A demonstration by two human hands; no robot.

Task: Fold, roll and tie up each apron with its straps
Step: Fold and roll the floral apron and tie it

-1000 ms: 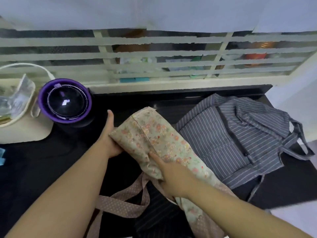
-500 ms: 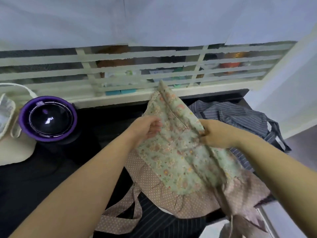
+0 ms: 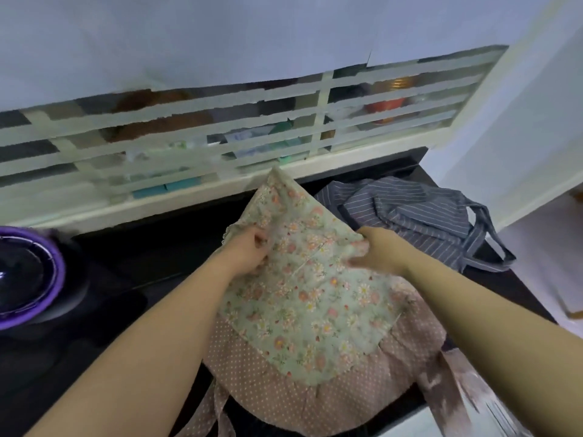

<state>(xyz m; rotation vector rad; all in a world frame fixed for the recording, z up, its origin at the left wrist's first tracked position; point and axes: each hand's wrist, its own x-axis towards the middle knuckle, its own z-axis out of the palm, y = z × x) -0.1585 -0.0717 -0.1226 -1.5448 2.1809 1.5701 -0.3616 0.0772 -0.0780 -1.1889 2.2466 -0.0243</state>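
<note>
A floral apron (image 3: 303,298) with a pink dotted ruffle lies spread over the black table (image 3: 132,266), its upper part lifted toward the window. My left hand (image 3: 249,250) grips the apron's left edge with curled fingers. At the right edge, my right hand (image 3: 378,250) pinches the cloth. A pink dotted strap (image 3: 217,405) hangs over the table's near edge at the bottom. A grey striped apron (image 3: 419,212) lies crumpled behind and to the right, its strap loops trailing toward the right table edge.
A purple-rimmed round appliance (image 3: 28,275) stands at the far left of the table. A barred window ledge (image 3: 220,184) runs along the back. White wall and floor lie past the table's right edge.
The floral apron was a folded strip a second ago; both hands have since taken its side edges and opened it out wide, lifting its top. The view shifted right.
</note>
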